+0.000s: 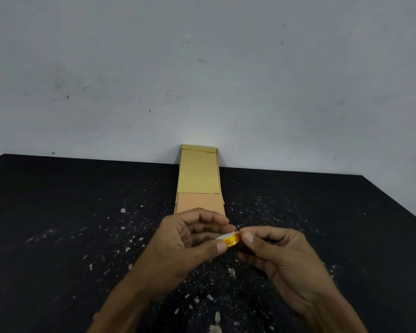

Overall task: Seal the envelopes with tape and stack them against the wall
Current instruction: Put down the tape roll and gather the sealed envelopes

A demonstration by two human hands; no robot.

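Showing a black table (58, 212) flecked with pale scraps, set against a scuffed grey-white wall (202, 68). Beyond the hands, envelopes: a yellow-tan envelope (199, 173) leaning on the wall, overlapping an orange-tan envelope (199, 202) flat on the table. Between both hands, a small tape roll (230, 239) with a yellow-orange label, pinched by left hand (190, 239) thumb and fingers; right hand (279, 251) fingertips curled, pinching the roll's near edge.

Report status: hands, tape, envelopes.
Left hand and right hand both pinch the tape roll. Envelopes lean against wall. Nothing blocking.
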